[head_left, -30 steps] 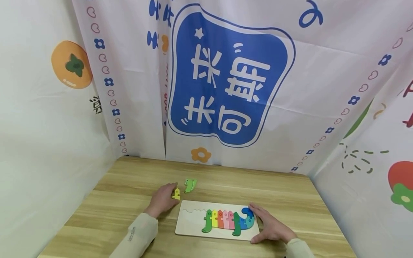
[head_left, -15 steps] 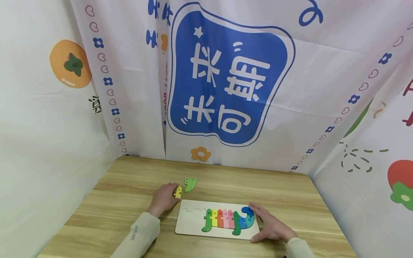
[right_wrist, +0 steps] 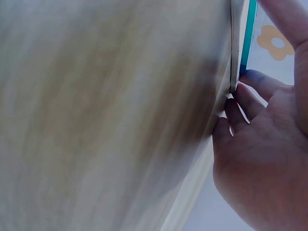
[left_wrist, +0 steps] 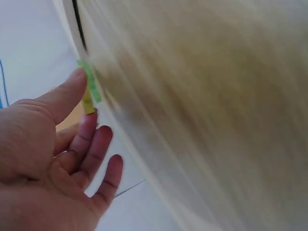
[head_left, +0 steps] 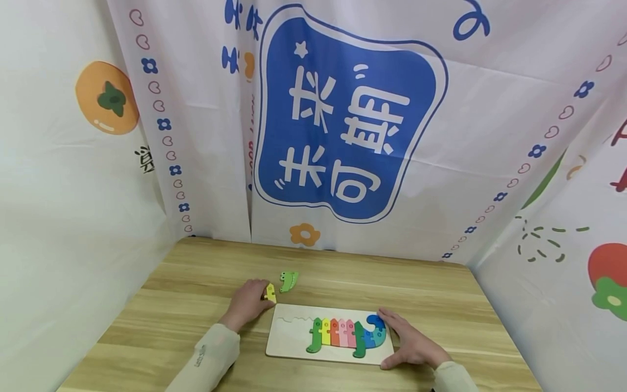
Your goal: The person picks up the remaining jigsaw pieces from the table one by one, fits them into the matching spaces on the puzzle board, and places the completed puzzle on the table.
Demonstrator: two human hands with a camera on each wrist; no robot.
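My left hand point(head_left: 247, 302) pinches a small yellow wooden puzzle piece point(head_left: 270, 293) between thumb and fingers, just beyond the far left corner of the puzzle board point(head_left: 289, 343). In the left wrist view the same yellow piece point(left_wrist: 88, 104) shows edge-on at the fingertips, partly covered by the thumb. A green crocodile-head piece point(head_left: 288, 281) lies on the table to its right. My right hand point(head_left: 413, 343) holds the board's right end, thumb at the near corner and fingers at the far one. Coloured body, leg and tail pieces point(head_left: 343, 333) fill the board's right part; its left part shows bare wood with a wavy outline.
The wood-grain table point(head_left: 382, 277) extends around the board on all sides. A printed white cloth point(head_left: 455, 207) hangs behind the table's far edge, with more cloth at the left and right sides.
My left hand has shifted slightly, and the yellow piece has moved a little right and away, now leaning more. The right hand, board and crocodile head have stayed in place.
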